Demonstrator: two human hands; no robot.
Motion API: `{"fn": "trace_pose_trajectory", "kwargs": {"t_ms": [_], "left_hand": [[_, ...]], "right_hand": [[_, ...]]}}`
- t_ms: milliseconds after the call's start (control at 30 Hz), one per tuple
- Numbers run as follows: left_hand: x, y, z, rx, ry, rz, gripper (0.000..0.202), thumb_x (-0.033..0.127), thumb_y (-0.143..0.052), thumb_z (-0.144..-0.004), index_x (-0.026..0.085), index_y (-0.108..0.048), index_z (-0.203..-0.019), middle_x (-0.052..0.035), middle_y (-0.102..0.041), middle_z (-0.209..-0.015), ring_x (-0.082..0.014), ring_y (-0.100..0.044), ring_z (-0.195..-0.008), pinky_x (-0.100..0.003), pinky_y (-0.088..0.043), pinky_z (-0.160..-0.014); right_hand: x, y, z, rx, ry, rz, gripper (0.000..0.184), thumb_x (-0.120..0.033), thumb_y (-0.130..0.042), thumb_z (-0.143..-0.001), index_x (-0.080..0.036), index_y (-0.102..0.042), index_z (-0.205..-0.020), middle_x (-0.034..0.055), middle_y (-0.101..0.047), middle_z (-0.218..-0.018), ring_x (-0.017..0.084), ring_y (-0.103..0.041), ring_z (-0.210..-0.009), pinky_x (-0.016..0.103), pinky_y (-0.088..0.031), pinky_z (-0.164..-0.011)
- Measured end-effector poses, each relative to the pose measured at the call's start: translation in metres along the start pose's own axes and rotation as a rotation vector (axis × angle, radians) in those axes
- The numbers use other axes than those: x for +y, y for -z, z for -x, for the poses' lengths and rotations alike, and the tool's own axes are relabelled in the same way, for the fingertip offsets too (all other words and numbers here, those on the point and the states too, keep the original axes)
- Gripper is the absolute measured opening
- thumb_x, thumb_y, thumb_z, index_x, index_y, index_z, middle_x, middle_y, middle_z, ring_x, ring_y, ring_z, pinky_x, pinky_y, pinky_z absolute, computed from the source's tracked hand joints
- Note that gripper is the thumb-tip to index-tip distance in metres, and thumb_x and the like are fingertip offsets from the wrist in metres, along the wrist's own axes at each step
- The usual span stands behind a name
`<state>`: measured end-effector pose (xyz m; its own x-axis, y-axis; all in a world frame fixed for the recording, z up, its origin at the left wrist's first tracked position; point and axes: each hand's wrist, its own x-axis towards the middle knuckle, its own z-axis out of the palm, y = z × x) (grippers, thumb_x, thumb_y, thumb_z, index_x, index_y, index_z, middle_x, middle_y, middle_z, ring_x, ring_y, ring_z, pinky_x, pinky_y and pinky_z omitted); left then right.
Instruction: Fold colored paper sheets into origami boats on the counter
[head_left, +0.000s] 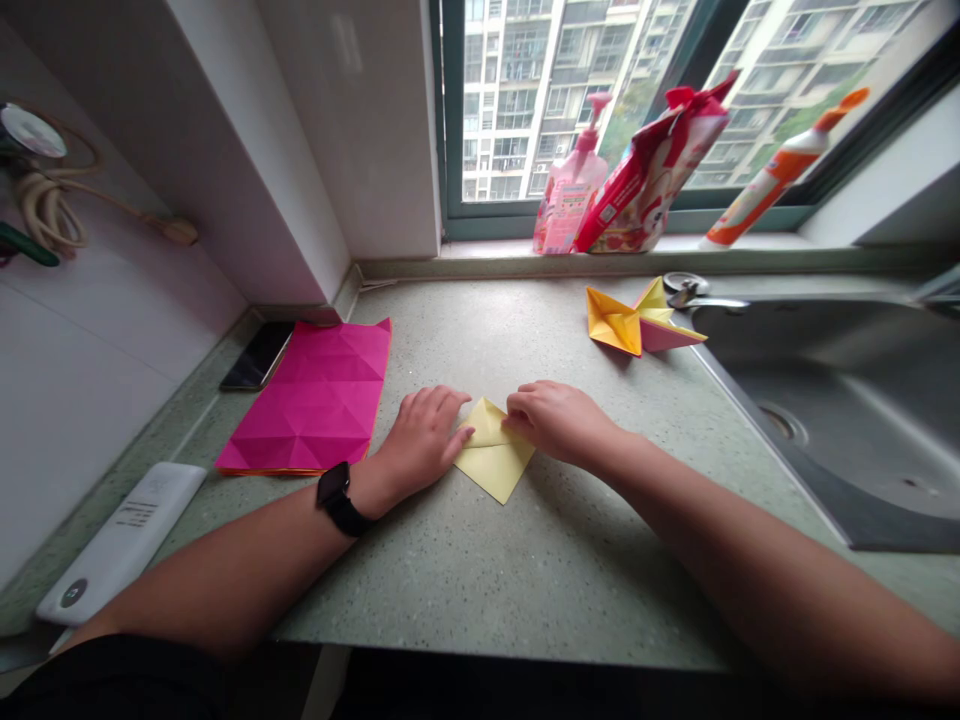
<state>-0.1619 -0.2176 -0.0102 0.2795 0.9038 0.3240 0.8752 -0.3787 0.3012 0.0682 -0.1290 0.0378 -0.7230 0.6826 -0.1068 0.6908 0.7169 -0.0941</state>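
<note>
A small yellow folded paper [493,460] lies on the green speckled counter [525,560], one corner pointing toward me. My left hand [422,440] rests on its left edge with the fingers curled down and pressing on the paper. My right hand [555,417] presses the paper's upper right part with bent fingers. A black watch sits on my left wrist.
A creased pink paper stack [315,400] lies at left, with a phone [257,356] behind it and a white power bank [124,540] nearer me. A folded yellow-and-pink paper figure [637,320] sits by the steel sink [847,400]. Bottles and a red pouch [649,180] stand on the windowsill.
</note>
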Motion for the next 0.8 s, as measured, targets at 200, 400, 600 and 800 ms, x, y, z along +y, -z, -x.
{"fn": "trace_pose_trajectory", "kwargs": {"t_ms": [200, 400, 600, 800], "left_hand": [[-0.003, -0.003, 0.0, -0.091, -0.205, 0.046, 0.037, 0.014, -0.052, -0.109, 0.025, -0.066, -0.141, -0.0099, -0.062, -0.157, -0.0286, -0.053, -0.15, -0.053, -0.044, -0.125], [-0.003, -0.004, 0.0, -0.198, -0.27, 0.087, 0.049, 0.01, -0.049, -0.107, 0.024, -0.062, -0.152, -0.0101, -0.063, -0.159, -0.0281, -0.055, -0.152, -0.056, -0.043, -0.129], [0.0, -0.003, 0.001, -0.219, -0.264, 0.096, 0.044, 0.028, -0.053, -0.113, 0.024, -0.059, -0.156, -0.0148, -0.057, -0.164, -0.0327, -0.052, -0.155, -0.061, -0.041, -0.13], [0.001, 0.001, 0.0, -0.239, -0.264, 0.102, 0.041, 0.03, -0.054, -0.113, 0.023, -0.062, -0.152, -0.0161, -0.059, -0.162, -0.0338, -0.052, -0.155, -0.063, -0.042, -0.129]], "right_hand": [[0.002, -0.007, -0.002, 0.068, -0.038, 0.04, 0.023, -0.023, -0.057, -0.106, -0.02, -0.075, -0.092, 0.0092, -0.078, -0.101, 0.024, -0.068, -0.093, 0.033, -0.04, -0.075], [0.012, -0.022, -0.01, 0.159, -0.016, 0.029, 0.022, -0.024, -0.057, -0.106, -0.02, -0.074, -0.094, 0.01, -0.076, -0.101, 0.025, -0.065, -0.094, 0.035, -0.041, -0.081], [0.025, -0.032, -0.014, 0.24, -0.02, -0.067, 0.014, -0.033, -0.068, -0.102, -0.023, -0.075, -0.11, 0.0107, -0.073, -0.113, 0.027, -0.064, -0.104, 0.038, -0.047, -0.09], [0.026, -0.031, -0.01, 0.163, -0.043, -0.119, 0.046, -0.047, -0.076, -0.098, -0.025, -0.068, -0.137, 0.0156, -0.065, -0.148, 0.035, -0.059, -0.132, 0.049, -0.049, -0.108]]}}
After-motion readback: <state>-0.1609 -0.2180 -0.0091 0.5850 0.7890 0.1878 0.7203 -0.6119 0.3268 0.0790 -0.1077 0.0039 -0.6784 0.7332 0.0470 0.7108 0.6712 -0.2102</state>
